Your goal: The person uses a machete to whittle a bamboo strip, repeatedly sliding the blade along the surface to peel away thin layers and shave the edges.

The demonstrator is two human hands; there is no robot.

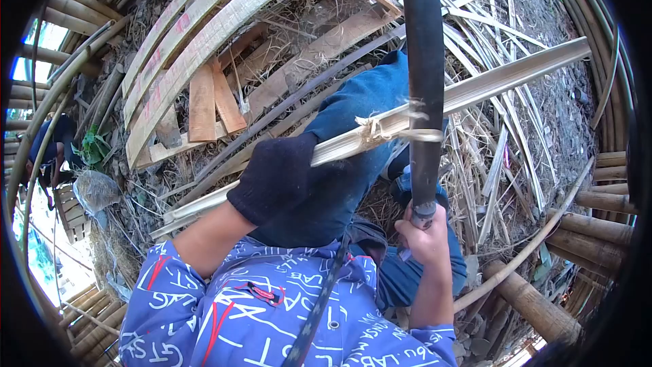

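My left hand [275, 175], in a black glove, is closed round a long split bamboo strip [509, 83] that slants across my legs. In my right hand [426, 232] is the handle of a machete [424, 34], its long dark blade pointing away from me. The blade crosses the strip right of the middle. Beside the blade, a frayed, peeled shaving [380, 129] sticks up from the strip, and a curl of it lies against the steel. My right fingers are wrapped round the handle, which is mostly hidden.
A curved pallet of pale boards [224, 20] lies ahead on the left. Thin bamboo strips [489, 163] are strewn over the ground on the right. Thick bamboo poles [536, 306] stand at the lower right. At the far left, another person [58, 143] is partly visible.
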